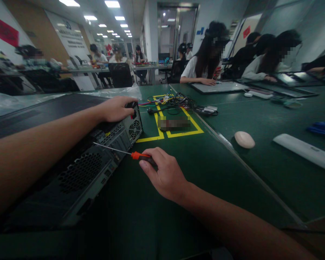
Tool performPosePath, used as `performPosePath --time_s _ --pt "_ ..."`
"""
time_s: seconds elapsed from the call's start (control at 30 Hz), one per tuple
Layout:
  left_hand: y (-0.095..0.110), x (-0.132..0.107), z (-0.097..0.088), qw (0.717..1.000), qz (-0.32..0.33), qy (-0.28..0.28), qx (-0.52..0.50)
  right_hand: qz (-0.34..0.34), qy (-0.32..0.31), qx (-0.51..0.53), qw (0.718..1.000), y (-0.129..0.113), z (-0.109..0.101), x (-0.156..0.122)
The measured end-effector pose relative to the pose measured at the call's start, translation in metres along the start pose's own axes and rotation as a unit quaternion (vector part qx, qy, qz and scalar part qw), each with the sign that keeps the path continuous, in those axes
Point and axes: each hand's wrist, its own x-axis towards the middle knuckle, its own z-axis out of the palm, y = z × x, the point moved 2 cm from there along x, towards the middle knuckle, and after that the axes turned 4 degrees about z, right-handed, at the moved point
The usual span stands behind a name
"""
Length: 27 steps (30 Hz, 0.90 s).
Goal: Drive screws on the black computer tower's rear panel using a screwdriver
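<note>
A black desktop computer case lies on its side at the left, its rear panel with vents, ports and a fan grille facing me. My left hand grips the case's far rear corner, its fingers bent over the edge by the power supply. In my right hand is a screwdriver with an orange and black handle, closed in the fingers. The long thin shaft points left across the rear panel. Its tip appears near the slot covers; whether it touches the case, I cannot tell.
Yellow tape marks the green table, with a cable bundle and a blurred dark object there. Rightward lie a pale oval mouse-like object and a long white device. Co-workers sit across the table.
</note>
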Motion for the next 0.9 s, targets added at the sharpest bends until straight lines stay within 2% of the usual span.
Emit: performPosePath --time_s 0.5,0.9 --pt "-0.0011 0.0007 0.0007 1.000 0.010 -0.002 -0.001 0.005 -0.020 0.007 1.000 -0.0004 0.0030 -0.0003" --pt "-0.0034 0.0021 0.0011 1.000 0.012 -0.007 -0.003 -0.005 -0.009 0.013 1.000 0.0023 0.0048 -0.0006"
